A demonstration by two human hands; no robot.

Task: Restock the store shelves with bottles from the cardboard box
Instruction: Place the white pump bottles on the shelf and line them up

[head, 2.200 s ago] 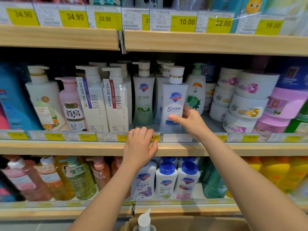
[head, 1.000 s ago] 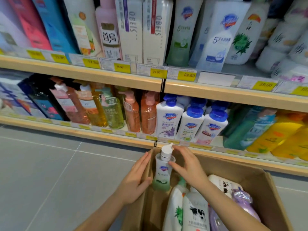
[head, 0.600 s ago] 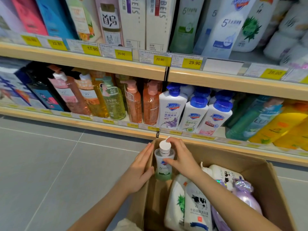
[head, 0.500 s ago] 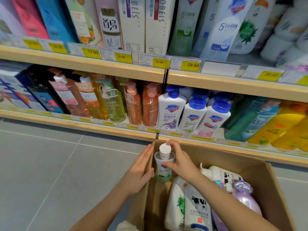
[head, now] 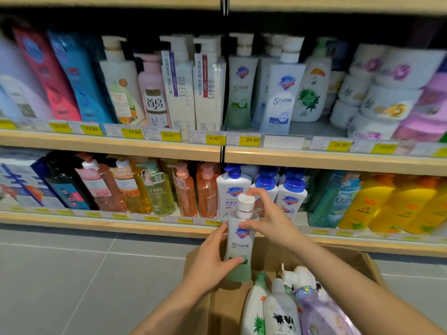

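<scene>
A white pump bottle with a green base [head: 240, 240] is upright in the air above the far left corner of the cardboard box [head: 370, 267]. My left hand [head: 210, 257] wraps its lower body from the left. My right hand [head: 268, 218] grips its neck and shoulder from the right, fingers curled by the white pump cap. Inside the box lie a white bottle with a cow print [head: 281, 315], a white bottle with a green leaf [head: 252, 315] and a lilac pouch [head: 321, 315]. A matching green-based bottle [head: 240, 93] stands on the middle shelf [head: 338, 160].
The middle shelf has a bare patch [head: 312, 128] right of the blue-label bottle [head: 280, 100]. Blue-capped white bottles [head: 290, 197] and orange and yellow bottles fill the lower shelf [head: 108, 224] behind the box. Grey floor tiles [head: 72, 281] lie to the left.
Both hands have lifted the green-based bottle out of the box; my left hand, beside it before, now holds its body. The view has tilted up toward the middle shelf.
</scene>
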